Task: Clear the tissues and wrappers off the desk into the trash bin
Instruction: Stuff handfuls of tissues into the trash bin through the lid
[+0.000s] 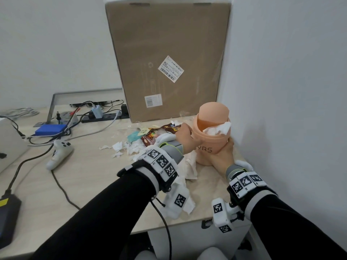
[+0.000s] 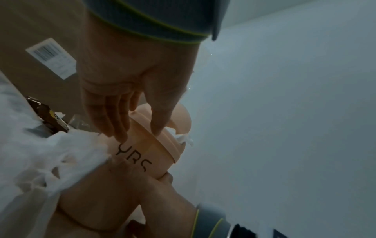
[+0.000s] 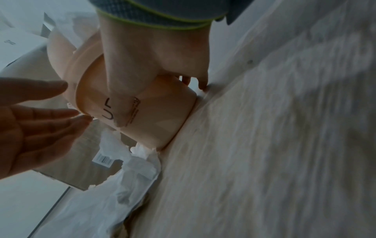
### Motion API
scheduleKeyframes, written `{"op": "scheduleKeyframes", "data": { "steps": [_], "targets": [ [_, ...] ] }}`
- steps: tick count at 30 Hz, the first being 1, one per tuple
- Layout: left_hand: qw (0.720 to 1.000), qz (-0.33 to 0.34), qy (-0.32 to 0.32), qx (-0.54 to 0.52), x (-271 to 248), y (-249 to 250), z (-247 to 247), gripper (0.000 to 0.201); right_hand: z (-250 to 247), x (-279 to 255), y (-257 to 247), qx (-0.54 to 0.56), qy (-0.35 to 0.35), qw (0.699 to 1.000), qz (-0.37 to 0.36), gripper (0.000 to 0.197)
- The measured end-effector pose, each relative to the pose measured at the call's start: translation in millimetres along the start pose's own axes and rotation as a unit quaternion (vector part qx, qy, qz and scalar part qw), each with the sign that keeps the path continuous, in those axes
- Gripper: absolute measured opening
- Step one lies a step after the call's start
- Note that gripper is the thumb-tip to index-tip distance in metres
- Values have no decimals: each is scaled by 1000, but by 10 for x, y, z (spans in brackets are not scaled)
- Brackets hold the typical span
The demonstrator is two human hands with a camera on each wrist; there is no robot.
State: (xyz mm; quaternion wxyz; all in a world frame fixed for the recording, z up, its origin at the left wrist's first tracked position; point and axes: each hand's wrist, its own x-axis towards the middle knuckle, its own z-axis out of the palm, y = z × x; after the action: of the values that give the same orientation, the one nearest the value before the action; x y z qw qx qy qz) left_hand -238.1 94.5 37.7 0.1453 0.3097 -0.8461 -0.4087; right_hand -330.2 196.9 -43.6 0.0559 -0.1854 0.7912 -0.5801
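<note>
A small peach trash bin (image 1: 211,145) with a swing lid stands at the desk's right back corner, with a white tissue (image 1: 218,128) caught in the lid opening. My right hand (image 1: 224,155) grips the bin's lower body from the front right. My left hand (image 1: 185,136) is flat, its straight fingers touching the bin's left side just under the rim (image 2: 146,145). Torn tissues (image 1: 127,147) and snack wrappers (image 1: 152,136) lie left of the bin. A large tissue (image 1: 189,166) lies under my left wrist. In the right wrist view the thumb (image 3: 124,90) crosses the bin (image 3: 158,116).
A tall cardboard box (image 1: 169,59) stands behind the litter, and a white wall (image 1: 291,91) is close on the bin's right. Cables and a power strip (image 1: 101,118), a blue box (image 1: 50,129), a white controller (image 1: 60,152) and a laptop (image 1: 9,141) fill the left of the desk (image 1: 97,177).
</note>
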Motion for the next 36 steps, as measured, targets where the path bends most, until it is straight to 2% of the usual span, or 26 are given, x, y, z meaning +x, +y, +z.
{"op": "scheduleKeyframes", "data": {
  "steps": [3, 5, 6, 8, 10, 12, 14, 16, 20, 23, 25, 28, 30, 33, 36],
  "targets": [
    [994, 77, 68, 40, -30, 71, -7, 32, 12, 14, 1, -2, -4, 1000, 2, 127],
    [976, 188, 92, 62, -64, 155, -28, 35, 17, 20, 7, -3, -3, 1000, 2, 133],
    [962, 247, 82, 81, -78, 204, -29, 36, 4, 3, -18, -9, -5, 1000, 6, 136],
    [938, 311, 28, 150, -65, 278, 7, 37, 22, 24, -13, -22, -15, 999, 19, 136],
    [921, 306, -25, 241, -50, 323, 95, 48, 64, 69, 24, -41, -28, 999, 19, 135],
    [905, 291, -30, 310, -38, 340, 171, 44, 97, 122, 92, -64, -45, 997, 15, 137],
    [897, 295, -3, 329, -47, 318, 209, 43, 71, 109, 85, -90, -31, 995, -1, 130],
    [893, 296, 30, 337, -55, 272, 181, 49, 36, 96, 59, -61, -2, 998, -1, 125],
    [875, 309, 110, 357, -13, 71, 29, 40, 41, 73, 81, -6, 1, 1000, -5, 126],
    [903, 280, 136, 298, -26, -119, -177, 37, 26, 47, 103, 8, 0, 1000, -12, 123],
    [927, 210, 126, 285, -52, -278, -329, 36, 20, 37, 120, 5, -9, 1000, -24, 117],
    [954, 51, 48, 291, -82, -547, -536, 45, 37, 21, 181, 2, -26, 999, -19, 116],
    [958, -19, -25, 283, -138, -677, -613, 59, 37, 4, 226, 3, -40, 999, -3, 118],
    [963, -48, -91, 250, -215, -856, -641, 78, 39, 3, 237, 0, -58, 998, 3, 118],
    [968, -35, -107, 223, -215, -952, -541, 91, 36, 16, 233, 1, -70, 998, 4, 118]
  ]
}}
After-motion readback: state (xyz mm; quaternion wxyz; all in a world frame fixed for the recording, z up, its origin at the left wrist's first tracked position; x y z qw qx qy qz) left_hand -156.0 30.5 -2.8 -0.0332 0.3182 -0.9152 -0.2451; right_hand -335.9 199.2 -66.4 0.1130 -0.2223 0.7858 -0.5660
